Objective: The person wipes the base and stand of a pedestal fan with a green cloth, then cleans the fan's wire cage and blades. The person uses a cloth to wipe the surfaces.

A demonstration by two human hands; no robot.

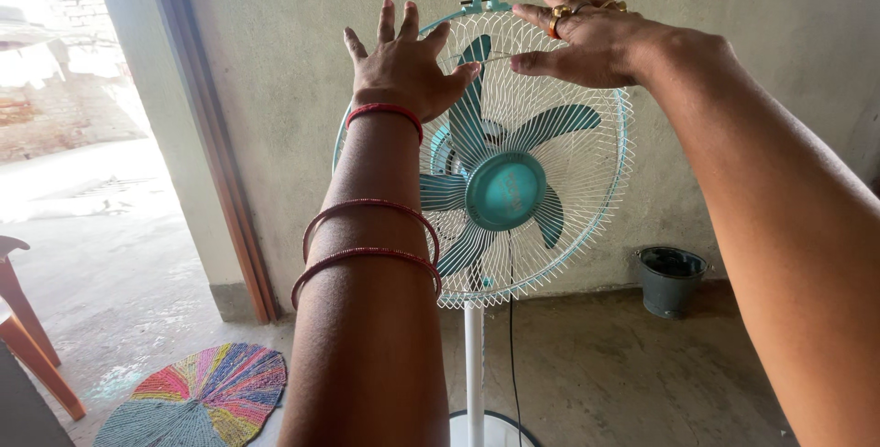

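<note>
**A:** ok so where's this at? Both hands are up on the fan (513, 172), which stands on its white pole (473, 355) against the wall, just inside the doorway.

**B:** Looks barely started to me. The grille (559, 227) is on all the way round, blades (477, 126) sitting behind it, nothing taken off yet. Left hand (403, 66) is flat and open, fingers spread, pressed on the upper left rim. Right hand (591, 39) is at the top rim, thumb and fingers pinching the wires near the little clip (484, 2), so a loose grip on the grille.

**A:** Cord (511, 355) hangs down to the floor, can't see where it ends.

**B:** Yeah. Any containers?

**A:** Just a dark bucket (671, 280) by the wall to the right. Can't tell if anything's in it. Round colourful mat (197, 394) by the door too.
</note>
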